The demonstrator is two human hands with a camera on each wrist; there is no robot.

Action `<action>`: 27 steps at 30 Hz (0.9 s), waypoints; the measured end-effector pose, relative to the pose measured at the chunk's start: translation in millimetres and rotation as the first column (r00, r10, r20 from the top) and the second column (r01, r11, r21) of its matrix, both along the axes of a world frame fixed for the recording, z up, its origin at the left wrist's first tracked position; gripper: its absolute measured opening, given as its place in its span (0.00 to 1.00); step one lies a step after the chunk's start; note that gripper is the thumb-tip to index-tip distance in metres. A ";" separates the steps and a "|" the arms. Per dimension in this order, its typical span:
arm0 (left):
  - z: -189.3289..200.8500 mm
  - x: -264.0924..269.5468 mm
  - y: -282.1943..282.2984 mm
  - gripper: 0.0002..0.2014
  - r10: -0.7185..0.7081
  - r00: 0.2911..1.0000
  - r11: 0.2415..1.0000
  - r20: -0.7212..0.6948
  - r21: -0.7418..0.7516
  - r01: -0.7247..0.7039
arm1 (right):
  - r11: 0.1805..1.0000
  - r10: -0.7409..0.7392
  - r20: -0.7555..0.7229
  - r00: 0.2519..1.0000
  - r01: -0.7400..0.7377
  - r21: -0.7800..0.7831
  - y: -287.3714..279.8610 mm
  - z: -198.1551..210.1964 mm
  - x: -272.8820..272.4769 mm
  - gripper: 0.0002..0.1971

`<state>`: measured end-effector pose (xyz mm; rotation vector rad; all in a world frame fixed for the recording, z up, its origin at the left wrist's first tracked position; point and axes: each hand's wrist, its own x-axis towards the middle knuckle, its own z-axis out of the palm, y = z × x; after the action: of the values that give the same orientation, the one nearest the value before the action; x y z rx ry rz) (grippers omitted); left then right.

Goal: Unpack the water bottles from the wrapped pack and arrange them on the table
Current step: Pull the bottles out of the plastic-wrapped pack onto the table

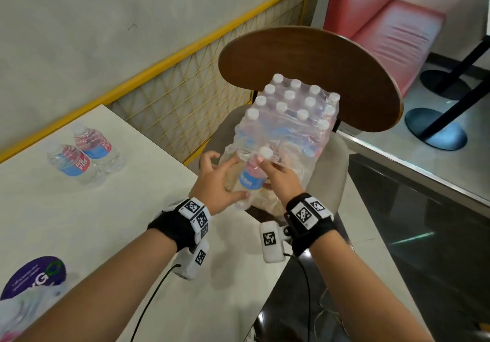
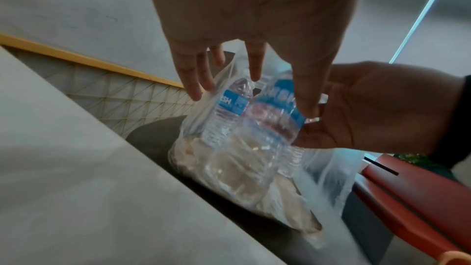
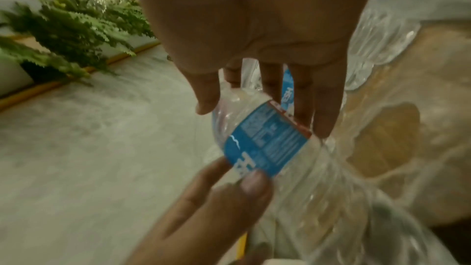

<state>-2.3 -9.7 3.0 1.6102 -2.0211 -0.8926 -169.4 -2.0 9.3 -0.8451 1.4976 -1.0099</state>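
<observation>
Head view is showing the clear shrink-wrapped pack of small white-capped water bottles [image 1: 291, 119] sitting on the beige padded seat of a chair [image 1: 331, 172] just beside the pale stone-look worktop [image 1: 92, 222], probably because the seat is keeping the heavy pack low and within reach while the worktop is being kept for loose bottles. Two clear plastic bottles with red and blue labels [image 1: 84, 156] are already lying on their sides on the worktop, touching each other and well apart from the pack.

At the pack's torn near end, both hands are working one clear blue-labelled bottle [image 1: 250, 180] out through the loose film. The left hand [image 1: 220, 182] is wrapping its grip round the lower body, thumb on the near side and fingers curled behind. The right hand [image 1: 278, 177] is closing its grip on the neck and shoulder just below the white cap [image 1: 266, 152], seemingly pinching film there too, though the blurred right wrist view is leaving that unsure. Two hands are making sense here, one steadying while the other is freeing the top from the clinging wrap.

The bottle is lying tilted between the two grips, cap toward the pack, base toward the person, still partly inside the film, beside a neighbouring wrapped bottle [image 2: 226, 116]
</observation>
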 end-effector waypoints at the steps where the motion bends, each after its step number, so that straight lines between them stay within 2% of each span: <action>1: -1.3 -1.1 5.0 0.39 -0.015 0.999 0.998 -0.049 0.065 0.018 | 1.000 0.011 0.073 0.997 -0.012 0.012 6.5 1.8 4.1 0.18; 3: -1.8 -4.1 13.9 0.34 -0.001 0.987 0.978 -0.163 0.205 0.035 | 0.997 0.058 0.194 0.979 -0.067 0.037 11.4 6.9 14.2 0.11; 5: -6.5 -0.5 20.4 0.32 0.082 0.979 0.964 -0.186 0.265 -0.030 | 0.979 0.187 0.297 0.936 -0.204 0.027 4.6 13.7 18.2 0.13; 7: -12.5 9.5 26.3 0.31 0.167 0.969 0.949 -0.182 0.295 -0.108 | 0.973 0.206 0.289 0.935 -0.228 0.043 -10.3 11.5 17.6 0.14; 9: -16.2 20.9 31.7 0.28 0.202 0.965 0.938 -0.166 0.316 -0.142 | 0.989 0.082 0.162 0.983 -0.101 0.109 -30.4 13.5 14.8 0.14; 10: -16.1 26.0 34.0 0.27 0.201 0.968 0.935 -0.153 0.325 -0.143 | 0.987 0.063 0.013 0.998 -0.064 0.146 -40.0 16.4 12.5 0.18; 11: -16.4 31.2 35.7 0.27 0.199 0.970 0.933 -0.142 0.332 -0.143 | 0.978 0.104 -0.151 0.983 -0.074 0.197 -48.6 19.8 9.2 0.23; 12: -15.2 36.1 37.7 0.28 0.198 0.972 0.929 -0.128 0.341 -0.144 | 0.964 0.151 -0.260 0.954 -0.085 0.251 -55.9 24.9 6.6 0.27; 15: -14.7 51.8 40.6 0.28 0.216 0.972 0.922 -0.097 0.349 -0.171 | 0.931 0.260 -0.317 0.912 -0.150 0.333 -76.0 29.3 0.1 0.26; 18: -11.6 63.6 42.1 0.28 0.236 0.966 0.917 -0.107 0.352 -0.185 | 0.942 0.272 -0.453 0.849 -0.137 0.308 -74.5 26.4 -6.0 0.28; 20: -5.8 67.3 43.1 0.28 0.229 0.966 0.915 -0.118 0.365 -0.172 | 0.956 0.291 -0.613 0.734 -0.195 0.220 -70.5 21.1 -7.3 0.34; 21: -4.0 69.1 43.4 0.27 0.223 0.966 0.912 -0.128 0.378 -0.161 | 0.950 0.304 -0.621 0.722 -0.180 0.257 -69.0 19.8 -6.5 0.32; 22: -1.9 71.2 43.6 0.27 0.215 0.967 0.908 -0.139 0.393 -0.146 | 0.943 0.319 -0.584 0.747 -0.186 0.277 -66.1 22.8 -4.0 0.28; 24: 3.3 75.2 45.2 0.31 0.179 0.972 0.908 -0.152 0.406 -0.104 | 0.959 0.255 -0.550 0.795 -0.135 0.248 -67.5 19.0 -0.7 0.26; 26: 10.3 78.9 47.6 0.35 0.121 0.987 0.910 -0.103 0.409 -0.069 | 0.946 0.310 -0.543 0.780 -0.195 0.260 -61.4 13.0 1.9 0.25; 27: 15.8 80.1 48.5 0.32 0.079 0.995 0.912 -0.054 0.408 -0.050 | 0.943 0.326 -0.557 0.764 -0.225 0.245 -55.8 6.9 1.0 0.26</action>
<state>77.8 38.8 18.8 1.8131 -1.8035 -1.3967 -168.4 -57.8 16.2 -1.2968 1.8714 -0.3935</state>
